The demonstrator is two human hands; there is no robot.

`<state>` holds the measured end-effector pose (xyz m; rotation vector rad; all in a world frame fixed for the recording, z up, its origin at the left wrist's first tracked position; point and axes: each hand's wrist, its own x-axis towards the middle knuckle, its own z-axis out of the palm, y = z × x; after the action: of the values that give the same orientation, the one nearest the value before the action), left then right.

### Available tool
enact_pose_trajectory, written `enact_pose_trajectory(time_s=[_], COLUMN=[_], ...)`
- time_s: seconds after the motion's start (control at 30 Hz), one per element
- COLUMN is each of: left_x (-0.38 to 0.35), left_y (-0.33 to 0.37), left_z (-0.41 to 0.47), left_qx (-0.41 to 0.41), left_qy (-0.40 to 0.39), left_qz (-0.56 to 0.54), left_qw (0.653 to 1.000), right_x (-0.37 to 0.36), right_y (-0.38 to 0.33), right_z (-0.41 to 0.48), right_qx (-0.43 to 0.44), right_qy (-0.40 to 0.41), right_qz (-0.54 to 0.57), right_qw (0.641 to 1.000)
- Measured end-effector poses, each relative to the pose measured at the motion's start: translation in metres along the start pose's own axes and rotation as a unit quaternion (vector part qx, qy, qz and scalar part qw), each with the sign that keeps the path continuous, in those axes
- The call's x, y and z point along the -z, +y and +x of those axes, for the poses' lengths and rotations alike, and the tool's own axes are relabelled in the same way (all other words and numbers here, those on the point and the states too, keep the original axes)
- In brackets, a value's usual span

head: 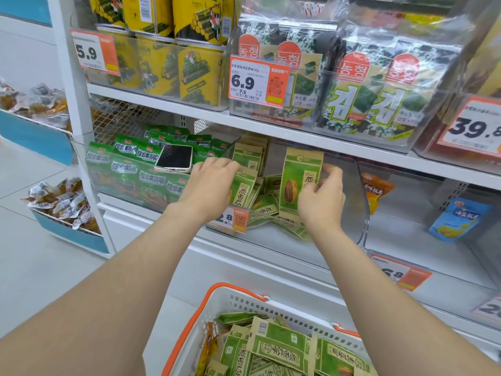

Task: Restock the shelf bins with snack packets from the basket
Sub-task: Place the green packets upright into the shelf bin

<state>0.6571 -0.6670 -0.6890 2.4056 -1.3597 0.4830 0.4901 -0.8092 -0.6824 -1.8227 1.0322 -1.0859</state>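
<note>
Checker: Packet in the hands, where is it?

Stocker: One green seed packet [298, 183] stands upright inside the middle clear bin [349, 185] on the lower shelf. The right hand [321, 196] grips its right edge, thumb in front and fingers curled behind.

Checker: And the left hand [210, 183]?

Stocker: It reaches over the bin's front wall, palm down, with its fingers on the leaning packets [244, 185] at the bin's left side. Whether it grips one or only presses them, I cannot tell.

Checker: What else is in that bin?

Stocker: More of the same packets, some upright at the back left, others lying flat on the bottom [267, 207]. A price tag [234, 219] hangs on the front wall.

Checker: The supply?

Stocker: A white basket [244, 299] with orange handles sits below, holding a heap of matching packets [282, 346].

Checker: Neighbours?

Stocker: The left bin holds darker green packets [124, 166] with a phone [174, 157] lying on top. The right bin holds an orange packet [375, 189] and a blue packet [458, 221]. Seaweed packs [379, 85] and yellow cans [162, 66] fill the shelf above.
</note>
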Motion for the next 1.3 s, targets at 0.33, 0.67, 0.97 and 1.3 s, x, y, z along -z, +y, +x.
enact_pose_trajectory(time_s=[0.33,0.67,0.97,1.3], left_x=[-0.001,-0.024,-0.047,-0.058], left_y=[0.027,0.04,0.051,0.057], left_z=[0.002,0.022,0.051,0.063], left_qx=[0.045,0.117,0.144,0.156], left_qy=[-0.005,-0.045,-0.121,-0.157], left_qz=[0.074,-0.109,-0.017,0.112], left_qw=[0.996,0.986,0.982,0.969], right_x=[0.04,0.053,0.023,0.016], right_y=[-0.008,-0.007,0.005,0.02], right_z=[0.017,0.012,0.018,0.029], right_qx=[-0.099,-0.019,-0.004,-0.008], right_qy=[-0.075,-0.195,-0.249,-0.273], right_qz=[-0.135,-0.149,-0.107,-0.107], right_qw=[0.983,0.969,0.962,0.956])
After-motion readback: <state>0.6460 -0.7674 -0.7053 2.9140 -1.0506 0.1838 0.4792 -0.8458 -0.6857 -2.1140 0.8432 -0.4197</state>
